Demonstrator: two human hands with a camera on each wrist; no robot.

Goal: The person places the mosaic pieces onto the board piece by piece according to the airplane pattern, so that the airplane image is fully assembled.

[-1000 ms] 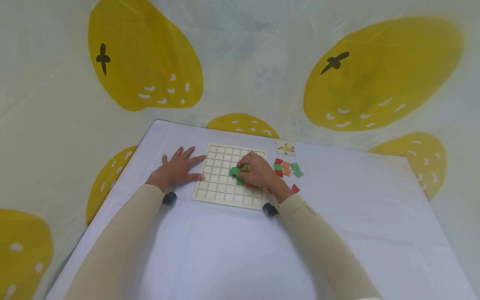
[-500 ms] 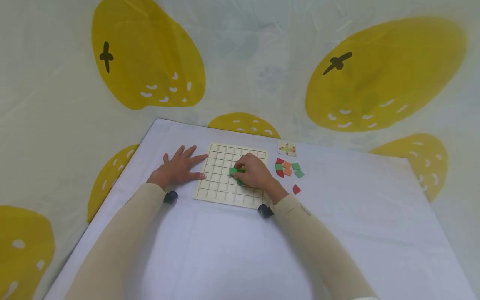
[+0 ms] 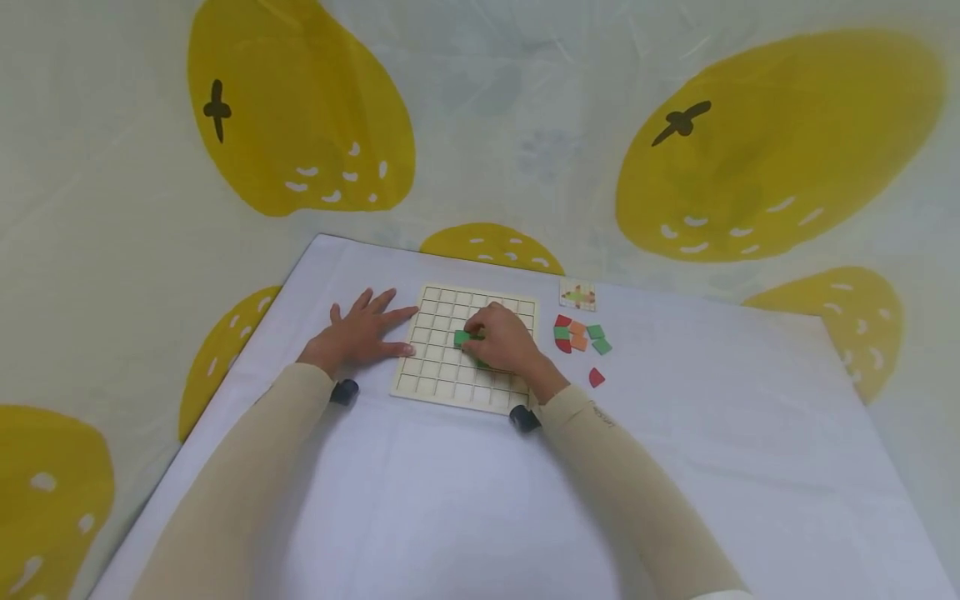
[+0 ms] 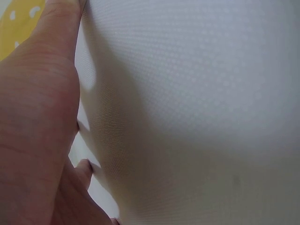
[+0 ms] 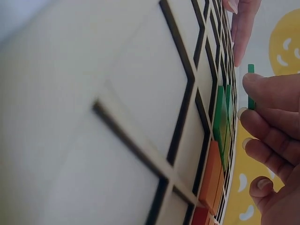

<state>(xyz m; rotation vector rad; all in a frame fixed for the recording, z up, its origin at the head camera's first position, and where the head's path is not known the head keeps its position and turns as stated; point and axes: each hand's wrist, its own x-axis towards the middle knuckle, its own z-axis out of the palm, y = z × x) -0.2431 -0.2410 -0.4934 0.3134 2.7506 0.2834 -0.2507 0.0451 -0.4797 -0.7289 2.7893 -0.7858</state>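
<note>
Between thumb and fingers, my right hand (image 3: 504, 340) pinches a small green square tile (image 5: 251, 86). It is held up off the pale gridded board (image 3: 429, 385), over its middle. The right wrist view shows green tiles (image 5: 218, 112), orange tiles (image 5: 210, 171) and a red piece (image 5: 200, 216) set in the board's cells; from the head, my right hand hides most of them. My left hand (image 3: 358, 335) lies with fingers spread on the white cloth, thumb and index fingertip at the board's left edge.
Right of the board lie a group of red, green and orange tiles (image 3: 577, 342), two green tiles (image 3: 602, 344) and a red quarter-round piece (image 3: 596, 377). A small pattern card (image 3: 577, 295) lies at the table's back edge, before a fruit-printed cloth backdrop (image 3: 517, 108).
My right hand has shifted slightly left over the board with the green tile. My left hand stays in place at the board's edge.
</note>
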